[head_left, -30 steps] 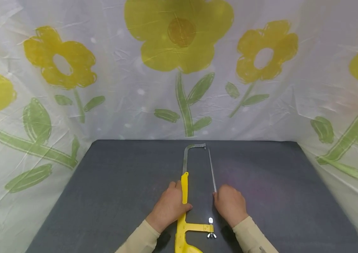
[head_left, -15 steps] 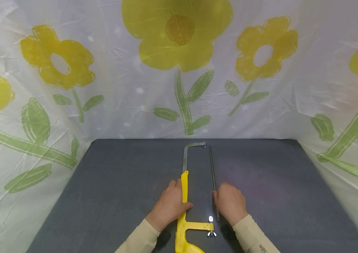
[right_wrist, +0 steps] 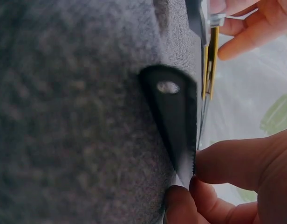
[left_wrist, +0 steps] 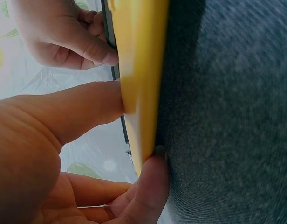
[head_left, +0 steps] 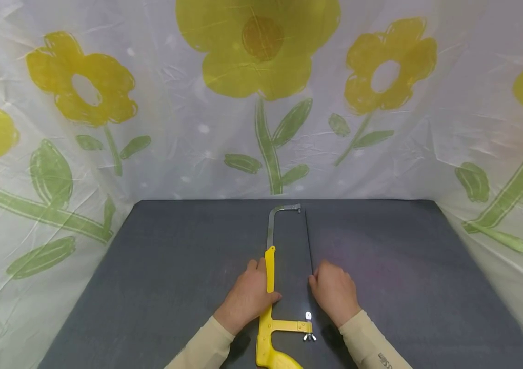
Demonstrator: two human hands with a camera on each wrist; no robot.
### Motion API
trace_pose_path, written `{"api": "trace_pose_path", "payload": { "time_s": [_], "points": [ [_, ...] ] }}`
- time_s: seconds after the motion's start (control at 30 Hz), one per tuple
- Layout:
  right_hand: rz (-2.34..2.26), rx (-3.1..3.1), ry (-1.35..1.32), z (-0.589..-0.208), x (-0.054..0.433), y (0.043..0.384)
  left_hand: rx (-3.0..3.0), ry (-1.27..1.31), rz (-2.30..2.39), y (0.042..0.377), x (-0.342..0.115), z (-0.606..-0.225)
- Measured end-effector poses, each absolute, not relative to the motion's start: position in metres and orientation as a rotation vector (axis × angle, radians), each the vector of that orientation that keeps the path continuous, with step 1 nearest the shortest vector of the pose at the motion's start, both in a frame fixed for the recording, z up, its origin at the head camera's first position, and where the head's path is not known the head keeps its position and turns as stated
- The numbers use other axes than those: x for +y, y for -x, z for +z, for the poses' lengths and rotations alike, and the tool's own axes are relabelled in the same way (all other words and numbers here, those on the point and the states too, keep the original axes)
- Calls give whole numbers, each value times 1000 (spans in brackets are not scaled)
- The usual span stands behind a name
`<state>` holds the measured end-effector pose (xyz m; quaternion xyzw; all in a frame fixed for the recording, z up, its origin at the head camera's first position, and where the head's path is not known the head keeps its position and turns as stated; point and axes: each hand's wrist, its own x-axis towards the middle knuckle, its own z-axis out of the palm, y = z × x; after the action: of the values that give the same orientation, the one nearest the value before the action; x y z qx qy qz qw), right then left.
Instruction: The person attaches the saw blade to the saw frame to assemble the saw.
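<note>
A yellow hacksaw frame (head_left: 284, 326) lies on the dark table, its grey metal bow pointing away from me. My left hand (head_left: 245, 298) grips the frame's yellow middle between thumb and fingers. To the right, my right hand (head_left: 334, 293) pinches a thin dark hacksaw blade (head_left: 308, 238), which runs forward beside the frame's open side, apart from it. In the right wrist view the near end of the blade (right_wrist: 174, 112) shows a hole and fine teeth along one edge. A wing nut (head_left: 309, 336) and a small metal blade holder (head_left: 308, 315) sit on the frame's lower arm.
The dark grey table (head_left: 197, 241) ends at a back edge just past the bow. Behind and at both sides hangs a whitish sheet (head_left: 174, 128) printed with yellow flowers.
The blade has turned in my right hand: its broader face showed half a second ago, and now only a thin dark edge does. The left hand and the frame stay put.
</note>
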<state>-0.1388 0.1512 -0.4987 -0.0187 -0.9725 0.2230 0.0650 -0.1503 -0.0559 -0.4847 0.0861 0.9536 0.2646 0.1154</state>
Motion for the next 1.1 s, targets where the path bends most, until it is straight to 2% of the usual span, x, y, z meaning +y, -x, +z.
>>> {"api": "trace_pose_path", "payload": {
  "time_s": [0.6, 1.1],
  "points": [
    [767, -2937, 33, -494, 155, 144, 2793, -229, 756, 149, -55, -483],
    [1157, -3032, 68, -487, 169, 150, 2738, -251, 771, 149, -60, -480]
  ]
}}
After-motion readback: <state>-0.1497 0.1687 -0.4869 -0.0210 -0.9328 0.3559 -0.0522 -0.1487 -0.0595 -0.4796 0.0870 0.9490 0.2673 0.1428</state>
